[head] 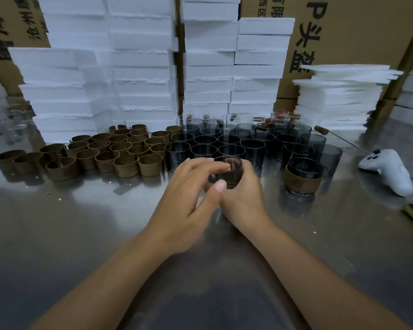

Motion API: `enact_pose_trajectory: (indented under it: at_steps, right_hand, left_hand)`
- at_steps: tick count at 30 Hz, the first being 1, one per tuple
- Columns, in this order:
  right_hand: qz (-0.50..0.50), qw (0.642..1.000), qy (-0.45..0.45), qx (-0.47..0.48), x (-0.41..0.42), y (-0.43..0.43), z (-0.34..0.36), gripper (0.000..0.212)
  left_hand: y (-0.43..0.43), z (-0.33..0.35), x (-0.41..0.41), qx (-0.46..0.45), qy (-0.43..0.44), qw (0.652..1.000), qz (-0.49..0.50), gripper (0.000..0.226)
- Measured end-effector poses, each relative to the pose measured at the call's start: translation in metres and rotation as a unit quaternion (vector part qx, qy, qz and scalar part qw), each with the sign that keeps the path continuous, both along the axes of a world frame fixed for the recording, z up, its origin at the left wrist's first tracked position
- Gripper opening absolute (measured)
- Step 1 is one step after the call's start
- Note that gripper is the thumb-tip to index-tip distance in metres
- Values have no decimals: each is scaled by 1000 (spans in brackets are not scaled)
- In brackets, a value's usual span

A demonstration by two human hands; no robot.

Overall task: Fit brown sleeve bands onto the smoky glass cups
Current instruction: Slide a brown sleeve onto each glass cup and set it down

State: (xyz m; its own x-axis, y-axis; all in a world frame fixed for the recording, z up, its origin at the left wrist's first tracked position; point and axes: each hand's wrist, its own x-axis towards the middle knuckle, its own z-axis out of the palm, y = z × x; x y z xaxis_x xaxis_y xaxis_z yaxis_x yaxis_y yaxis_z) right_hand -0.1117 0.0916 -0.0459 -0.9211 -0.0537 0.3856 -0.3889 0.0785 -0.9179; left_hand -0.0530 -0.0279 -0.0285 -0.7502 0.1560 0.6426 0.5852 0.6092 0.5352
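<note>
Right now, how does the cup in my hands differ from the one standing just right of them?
The held cup shows bare smoky glass; the banded cup wears a brown sleeve band around its middle. The held cup is gripped by the left hand and right hand; the banded cup stands upright on the table, untouched. Both are smoky glass.

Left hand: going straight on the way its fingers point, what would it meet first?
The cup it and the right hand hold: fingers of the left hand lie on its rim. Past that, likely the bare cups, though depth is unclear.
</note>
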Motion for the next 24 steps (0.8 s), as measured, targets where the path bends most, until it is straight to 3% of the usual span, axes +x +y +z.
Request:
enact_pose_trajectory:
  at_steps: [5,9,11,16,22,24]
  right_hand:
    - [-45,999,15,-1,1,1,2,52]
    - [-35,999,21,10,5,0,4,53]
    - [-26,999,22,8,7,-1,5,53]
    - [2,999,45,-2,11,-4,7,48]
    - [30,998,54,21,17,-11,3,59]
    - [41,997,36,45,17,-11,3,75]
  left_hand:
    - [-9,-4,-5,1,-32,999,31,49]
    - [-13,-4,-8,19,-67,997,34,41]
    - [-12,-3,-10,62,-92,994,18,41]
    - [-9,-1,-11,209,-194,958,-37,74]
    - [-7,0,-13,266,-186,943,-76,56]
    - [-10,0,-14,273,-187,941,-76,53]
